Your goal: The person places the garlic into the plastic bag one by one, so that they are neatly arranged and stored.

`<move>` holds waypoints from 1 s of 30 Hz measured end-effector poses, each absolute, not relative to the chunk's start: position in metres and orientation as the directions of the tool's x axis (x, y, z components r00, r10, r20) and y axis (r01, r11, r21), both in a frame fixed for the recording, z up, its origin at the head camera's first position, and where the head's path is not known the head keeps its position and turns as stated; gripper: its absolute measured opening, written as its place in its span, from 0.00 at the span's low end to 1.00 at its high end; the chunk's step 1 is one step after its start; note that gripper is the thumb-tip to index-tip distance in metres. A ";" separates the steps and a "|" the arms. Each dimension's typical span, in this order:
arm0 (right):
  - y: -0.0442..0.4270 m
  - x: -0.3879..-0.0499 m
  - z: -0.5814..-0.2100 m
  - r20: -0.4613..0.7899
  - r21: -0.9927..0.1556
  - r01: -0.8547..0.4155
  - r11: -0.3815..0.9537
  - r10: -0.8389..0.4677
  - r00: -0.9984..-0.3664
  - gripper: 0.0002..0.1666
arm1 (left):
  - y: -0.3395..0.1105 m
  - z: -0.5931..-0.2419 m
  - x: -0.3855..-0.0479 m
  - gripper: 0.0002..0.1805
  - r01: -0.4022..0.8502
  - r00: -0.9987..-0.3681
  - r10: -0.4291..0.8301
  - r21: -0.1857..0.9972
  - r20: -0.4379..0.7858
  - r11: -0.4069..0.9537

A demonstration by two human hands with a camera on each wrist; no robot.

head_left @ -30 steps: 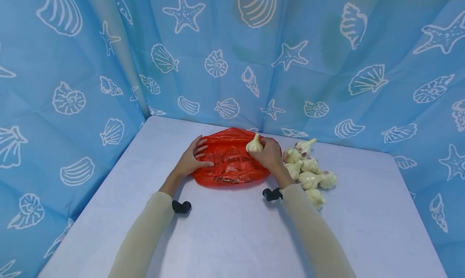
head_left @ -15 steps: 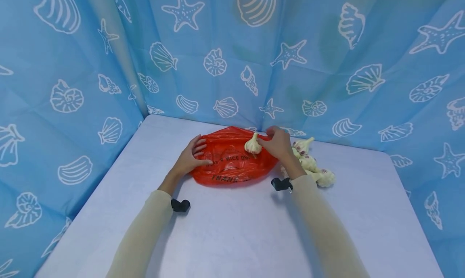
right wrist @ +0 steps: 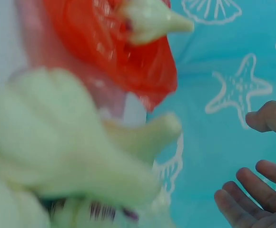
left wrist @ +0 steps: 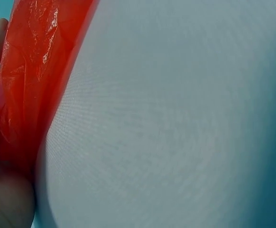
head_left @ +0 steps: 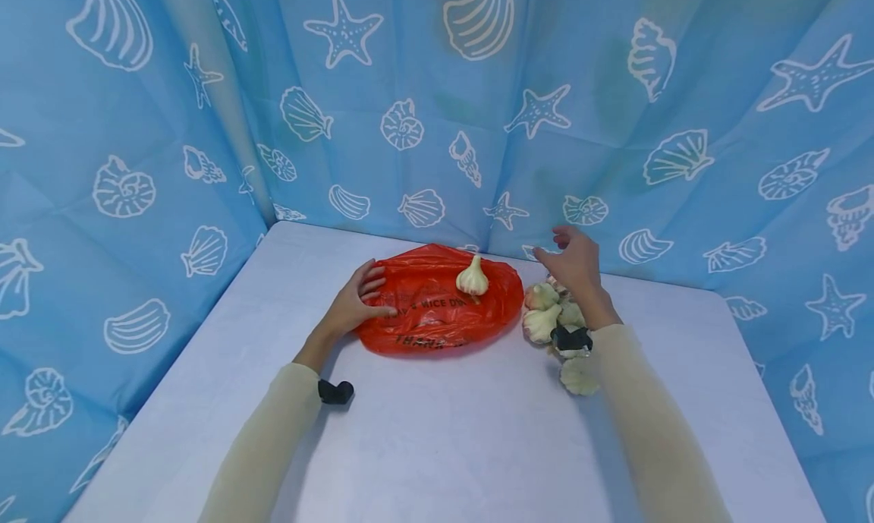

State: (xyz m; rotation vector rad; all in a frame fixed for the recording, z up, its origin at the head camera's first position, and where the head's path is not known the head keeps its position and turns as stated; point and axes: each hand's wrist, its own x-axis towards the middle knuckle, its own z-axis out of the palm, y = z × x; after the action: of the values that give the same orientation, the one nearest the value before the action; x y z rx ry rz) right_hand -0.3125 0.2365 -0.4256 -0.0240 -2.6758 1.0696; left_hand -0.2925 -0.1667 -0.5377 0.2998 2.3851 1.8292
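Bag (head_left: 437, 326) on the table (head_left: 437, 432). Your left hand (head_left: 351, 303) lies along its left end, grip spread, likely to stop it slipping. One bulb (head_left: 472, 277) on its right part, stem up; inside or on top, can't tell. Heap (head_left: 542, 323) right of the bag, probably for short reaches. Your right hand (head_left: 576, 263), raised right of the bag, grip loosely spread, nothing pinched.

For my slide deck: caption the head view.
Left hand on a red bag bearing one garlic bulb, more bulbs clustered alongside.
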 end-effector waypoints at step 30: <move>0.292 -0.303 -0.472 -0.077 -0.695 0.237 0.678 0.258 -0.963 0.54 | -0.152 -0.536 -0.277 0.53 0.204 -0.931 0.348 0.944 0.107 0.258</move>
State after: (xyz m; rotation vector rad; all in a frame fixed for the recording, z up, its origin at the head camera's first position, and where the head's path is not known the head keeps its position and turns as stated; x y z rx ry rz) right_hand -0.3026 0.2920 -0.4722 -0.4206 -2.8528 1.1757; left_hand -0.2767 -0.1519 -0.5360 0.5285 2.3910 1.7646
